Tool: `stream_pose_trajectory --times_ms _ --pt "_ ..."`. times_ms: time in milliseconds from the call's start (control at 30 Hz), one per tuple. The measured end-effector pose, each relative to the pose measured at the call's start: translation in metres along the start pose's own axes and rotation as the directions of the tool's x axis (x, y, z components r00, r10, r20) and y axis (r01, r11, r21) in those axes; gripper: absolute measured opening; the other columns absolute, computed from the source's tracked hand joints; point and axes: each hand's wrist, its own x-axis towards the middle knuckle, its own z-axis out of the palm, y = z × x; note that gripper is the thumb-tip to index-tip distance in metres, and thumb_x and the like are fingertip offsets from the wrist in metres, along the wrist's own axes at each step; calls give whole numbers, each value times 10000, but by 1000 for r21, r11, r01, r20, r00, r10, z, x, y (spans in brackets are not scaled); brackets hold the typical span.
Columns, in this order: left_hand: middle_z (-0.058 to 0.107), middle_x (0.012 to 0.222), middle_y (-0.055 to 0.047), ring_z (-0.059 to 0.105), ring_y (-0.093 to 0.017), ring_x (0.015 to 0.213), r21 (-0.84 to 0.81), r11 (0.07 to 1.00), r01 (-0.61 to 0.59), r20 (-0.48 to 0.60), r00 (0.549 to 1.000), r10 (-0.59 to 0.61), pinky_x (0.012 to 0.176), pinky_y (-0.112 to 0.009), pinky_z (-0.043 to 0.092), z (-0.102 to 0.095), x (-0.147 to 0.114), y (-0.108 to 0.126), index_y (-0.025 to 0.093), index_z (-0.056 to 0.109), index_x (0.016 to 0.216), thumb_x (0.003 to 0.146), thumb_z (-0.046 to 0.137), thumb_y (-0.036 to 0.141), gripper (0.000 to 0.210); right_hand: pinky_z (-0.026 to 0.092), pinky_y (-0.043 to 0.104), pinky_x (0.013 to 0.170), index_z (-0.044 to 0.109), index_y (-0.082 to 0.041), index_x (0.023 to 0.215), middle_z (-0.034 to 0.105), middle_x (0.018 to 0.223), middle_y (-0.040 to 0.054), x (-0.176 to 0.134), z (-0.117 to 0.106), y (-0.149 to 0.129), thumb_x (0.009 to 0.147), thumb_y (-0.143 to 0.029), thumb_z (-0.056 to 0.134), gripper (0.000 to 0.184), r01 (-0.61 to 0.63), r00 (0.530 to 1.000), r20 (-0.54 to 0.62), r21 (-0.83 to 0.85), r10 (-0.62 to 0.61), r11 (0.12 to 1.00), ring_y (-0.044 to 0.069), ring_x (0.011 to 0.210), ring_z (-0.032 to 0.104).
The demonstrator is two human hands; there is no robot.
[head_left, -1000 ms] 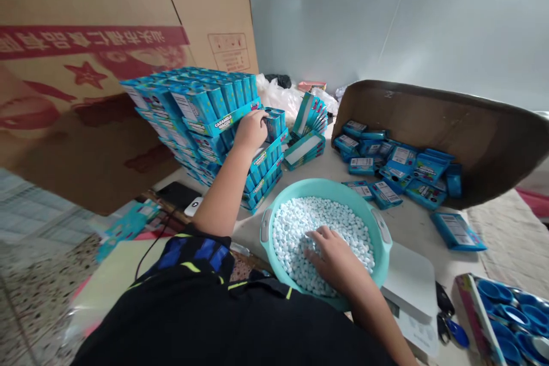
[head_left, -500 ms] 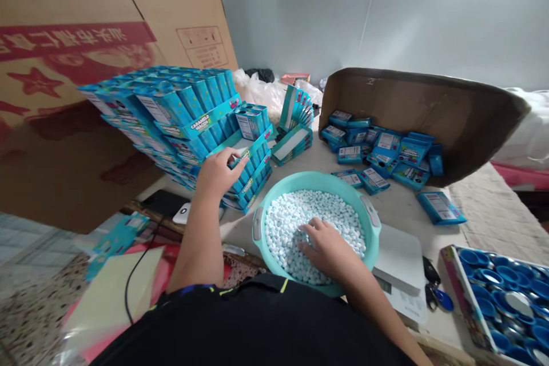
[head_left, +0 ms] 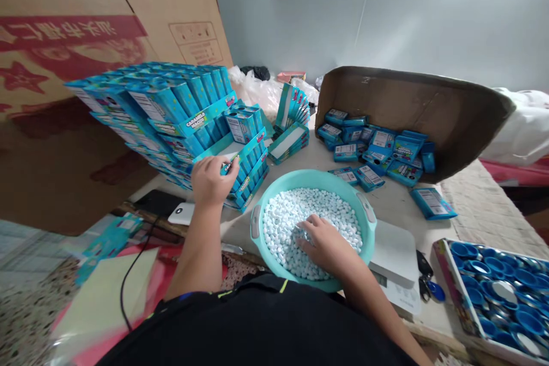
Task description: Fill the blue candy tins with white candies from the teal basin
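Note:
My left hand (head_left: 211, 180) is closed on the near front corner of a blue display tray (head_left: 250, 155), thumb at its printed front wall. Some fingers are hidden behind that wall. Small blue boxes (head_left: 241, 126) stand upright at the tray's far end, and its near part shows a pale bottom. My right hand (head_left: 325, 243) rests in small white candies (head_left: 291, 211) that fill a turquoise basin (head_left: 368, 246). Its thumb stands apart from the bent fingers, and the fingertips are partly sunk among the candies.
Stacked trays of blue boxes (head_left: 171, 94) rise at left. Flat-lying trays (head_left: 289, 143) stand behind the basin. A tipped carton (head_left: 454, 120) holds loose blue boxes. At right are a white scale (head_left: 394, 254), keys (head_left: 435, 290) and a box of blue-rimmed lids (head_left: 441, 274). A white phone-like object (head_left: 181, 213) lies left.
My left hand has shifted slightly left and down along the tray, and its fingers have curled round the front corner. My right hand stays in the candies. The view has moved a little.

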Motion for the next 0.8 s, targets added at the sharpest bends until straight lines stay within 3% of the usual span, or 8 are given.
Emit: stream_pose_trajectory --times_ms 333,467,533,600,667,733,800 --pt "730 810 -108 720 -312 851 94 993 -73 -42 996 78 816 -460 531 1 -5 9 259 654 841 981 636 370 180 498 475 1084 673 -176 1451 661 1389 171 0 2 -1 1085 -313 543 411 -1 1000 2 -2 1 1000 353 1277 635" --pt "727 978 -144 698 -348 1020 115 992 -45 -123 991 59 934 -526 521 -8 -7 25 263 722 890 943 677 309 83 502 485 1076 683 -167 1434 670 1375 172 0 1 -1 1089 -324 543 404 7 1000 -10 -22 -7 1000 360 1275 642" --pt "706 946 -132 688 -344 1000 59 996 -67 -98 993 72 952 -540 515 -13 -1 37 263 727 899 927 685 303 65 508 462 1047 708 -157 1387 680 1352 166 0 0 -2 1087 -336 555 381 15 1000 -25 -48 -17 999 352 1249 652" --pt "662 834 -98 678 -317 904 -66 986 -155 22 987 156 914 -515 528 -12 14 55 255 710 897 939 662 320 91 509 429 1012 746 -143 1302 697 1305 157 0 -2 -4 1086 -355 569 350 32 999 -39 -83 -35 996 328 1201 668" --pt "634 791 -67 665 -284 852 -216 947 -238 160 948 275 901 -475 542 0 34 82 252 692 919 968 623 326 112 505 404 978 768 -138 1223 712 1258 147 2 -4 -4 1085 -388 585 339 54 997 -48 -114 -60 992 300 1144 684" --pt "642 825 -46 658 -251 855 -342 901 -266 248 899 360 916 -429 555 25 53 120 261 688 962 982 618 311 88 500 393 935 767 -147 1210 717 1237 138 4 -7 -4 1085 -433 588 360 71 996 -53 -126 -78 990 284 1096 693" --pt "688 960 -44 664 -231 895 -460 857 -232 284 876 390 913 -392 571 61 65 163 277 693 1146 991 630 287 168 487 378 895 770 -159 1187 722 1215 129 6 -9 -2 1081 -459 594 364 80 995 -43 -118 -85 990 272 1061 698"
